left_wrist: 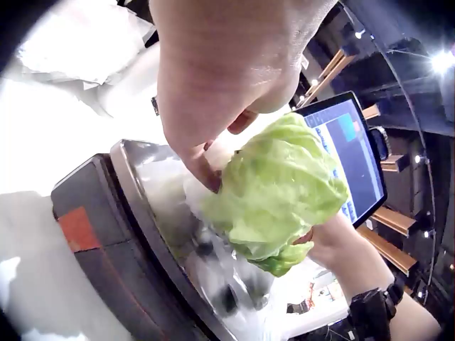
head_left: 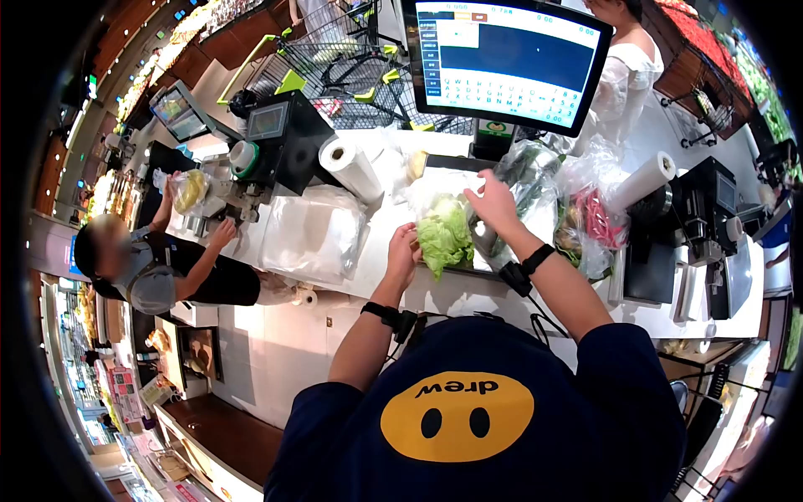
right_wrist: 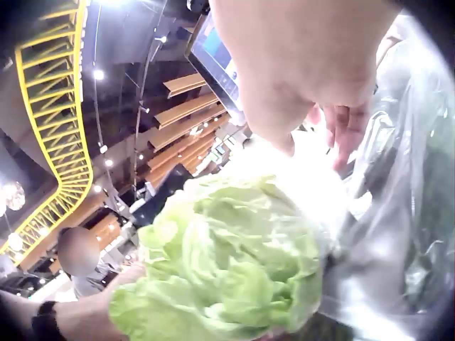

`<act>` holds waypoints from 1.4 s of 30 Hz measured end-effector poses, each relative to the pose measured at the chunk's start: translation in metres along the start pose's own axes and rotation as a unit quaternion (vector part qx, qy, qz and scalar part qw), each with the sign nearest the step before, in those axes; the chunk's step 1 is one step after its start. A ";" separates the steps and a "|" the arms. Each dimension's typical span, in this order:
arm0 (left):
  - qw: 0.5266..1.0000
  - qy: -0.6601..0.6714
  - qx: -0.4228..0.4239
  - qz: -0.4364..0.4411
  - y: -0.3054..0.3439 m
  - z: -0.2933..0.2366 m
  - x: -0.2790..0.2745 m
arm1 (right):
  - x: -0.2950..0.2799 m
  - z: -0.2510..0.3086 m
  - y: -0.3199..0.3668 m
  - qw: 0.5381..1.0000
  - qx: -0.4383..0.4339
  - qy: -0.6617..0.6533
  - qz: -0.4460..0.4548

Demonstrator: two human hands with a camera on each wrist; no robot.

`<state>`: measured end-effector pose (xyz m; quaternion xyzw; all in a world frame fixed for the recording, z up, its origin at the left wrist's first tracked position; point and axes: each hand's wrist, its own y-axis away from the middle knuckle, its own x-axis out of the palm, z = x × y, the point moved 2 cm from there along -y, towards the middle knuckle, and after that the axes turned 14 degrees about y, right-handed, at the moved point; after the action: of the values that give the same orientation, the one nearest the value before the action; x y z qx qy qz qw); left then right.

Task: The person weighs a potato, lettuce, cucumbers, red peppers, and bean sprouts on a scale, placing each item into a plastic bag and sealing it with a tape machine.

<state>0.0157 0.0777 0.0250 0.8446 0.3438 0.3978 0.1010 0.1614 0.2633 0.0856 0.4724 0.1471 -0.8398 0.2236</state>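
A head of green lettuce (head_left: 444,233) stands between the two hands, over the scale on the counter. Thin clear plastic bag (head_left: 433,197) film shows at its far end. My left hand (head_left: 403,253) holds the lettuce from the left, and its fingertips press at the leaves in the left wrist view. On the far right side, my right hand (head_left: 495,203) has curled fingers at the plastic; glare washes out the film beneath them in the right wrist view. The scale's metal edge (left_wrist: 135,177) runs below the lettuce.
Bagged dark greens (head_left: 535,171) and a bag with red produce (head_left: 598,219) lie at the right. A touchscreen (head_left: 510,63) rises behind the scale. To the left are a plastic roll (head_left: 350,167) and a stack of flat bags (head_left: 311,234). Another person (head_left: 159,276) handles a bagged item.
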 end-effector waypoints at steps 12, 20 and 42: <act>0.976 -0.201 0.027 0.072 0.007 0.019 -0.020 | 0.019 -0.019 0.024 0.978 -0.113 -0.149 0.094; 0.991 -0.122 0.020 0.052 0.033 -0.052 0.044 | -0.037 0.009 0.013 0.928 -0.027 -0.340 0.147; 0.916 -0.243 0.319 -0.007 0.052 -0.147 0.076 | -0.118 0.043 0.008 0.958 -0.065 -0.265 -0.086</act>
<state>-0.0330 0.0743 0.1916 0.9003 0.4230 0.0492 -0.0906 0.1872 0.2648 0.2090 0.2031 0.1773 -0.9394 0.2120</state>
